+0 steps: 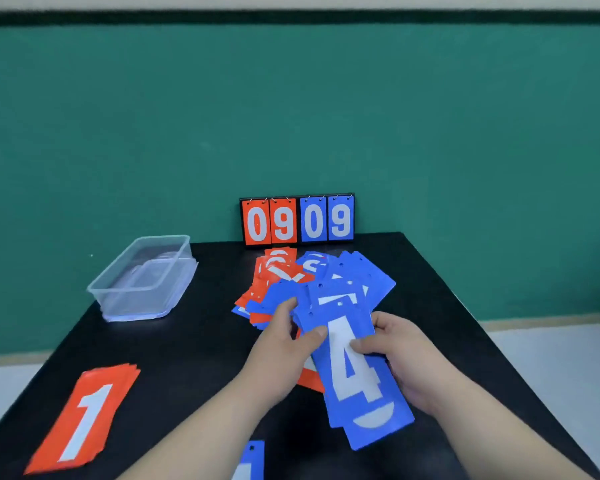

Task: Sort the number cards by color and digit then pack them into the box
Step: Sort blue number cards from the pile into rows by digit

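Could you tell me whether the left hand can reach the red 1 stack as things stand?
Probably yes: nothing lies between the left hand and the red 1 stack to its left, though it must first release the blue cards.

- Held blue cards: only the top digit reads, a 4. The card beneath shows one white curve at its near end, digit not determinable.
- Right hand: thumb lies on the 4; fingers hidden behind the cards.
- Left hand: thumb on the cards' left edge; most fingers hidden among overlapped cards.
- Loose pile by the far edge of the table: red and blue cards overlap, most digits covered.
- Red card under the left hand: one corner visible.
- Blue card at the near edge: cut off by the picture's lower edge, digit unreadable.
- Red stack, near left corner: blurred; cards below the 1 hidden.
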